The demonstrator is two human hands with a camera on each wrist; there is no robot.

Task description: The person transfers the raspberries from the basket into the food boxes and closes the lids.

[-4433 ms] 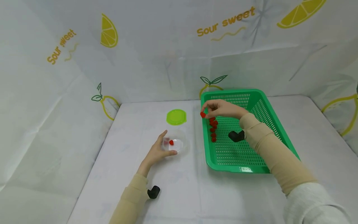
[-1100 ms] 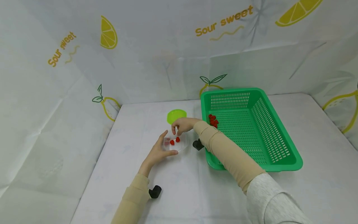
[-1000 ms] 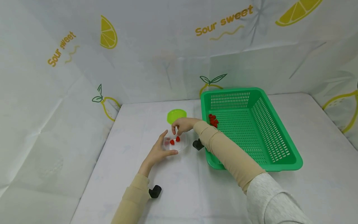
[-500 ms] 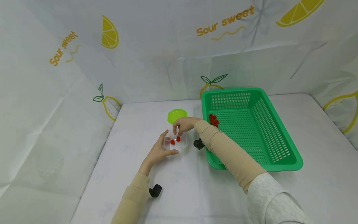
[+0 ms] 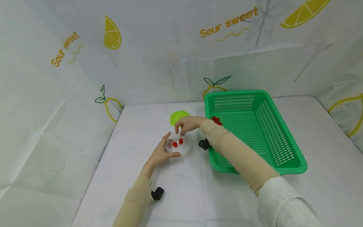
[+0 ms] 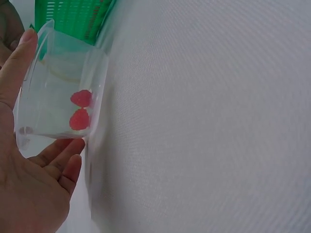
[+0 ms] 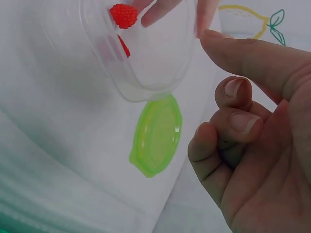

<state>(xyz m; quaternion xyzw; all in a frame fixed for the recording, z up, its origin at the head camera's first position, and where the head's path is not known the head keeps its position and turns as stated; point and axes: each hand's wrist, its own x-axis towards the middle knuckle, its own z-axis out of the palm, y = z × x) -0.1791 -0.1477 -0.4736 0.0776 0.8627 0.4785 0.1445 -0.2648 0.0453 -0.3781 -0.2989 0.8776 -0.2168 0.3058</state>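
My left hand holds a clear plastic container at its left side, thumb and fingers spread around the wall. Two red raspberries lie on its bottom, one raspberry beside another raspberry. Just above the container's far right side is my right hand. In the right wrist view, its fingers are loosely bent, the thumb is apart from them, and nothing is between them. A bright green lid lies behind the container, partly covered by the right hand in the head view.
A green perforated basket stands on the white-covered table to the right, with several raspberries at its left side. My right forearm crosses over its near left corner. White printed sheeting rises behind the table.
Since the earliest frame, my right hand has brought a raspberry from the basket and let go of it in the container. Lately that hand has risen slightly away; the left has stayed put.
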